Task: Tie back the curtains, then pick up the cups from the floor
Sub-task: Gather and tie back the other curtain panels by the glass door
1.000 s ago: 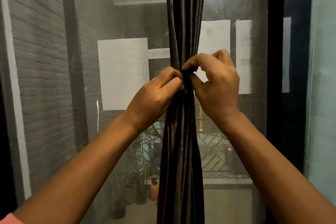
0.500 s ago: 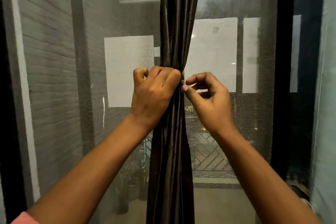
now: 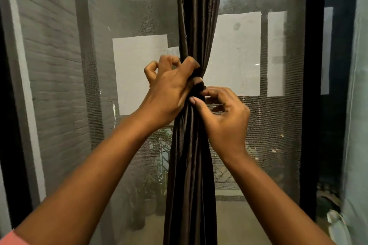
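I am working at the curtain (image 3: 191, 145), which is hanging gathered into one dark bundle down the middle of the view, from twelve to six o'clock; my left hand (image 3: 169, 87) is gripping the bundle at its waist, thumb and forefinger curled round it, the outer fingers curled loose at ten o'clock; my right hand (image 3: 223, 117) is pinching the dark tie (image 3: 199, 85) just below, at four o'clock of the left; to do this well I am judging that the left should be holding the gather tight while the right is drawing the tie snug; the cups are not showing anywhere; a mesh screen (image 3: 249, 145) is standing behind.
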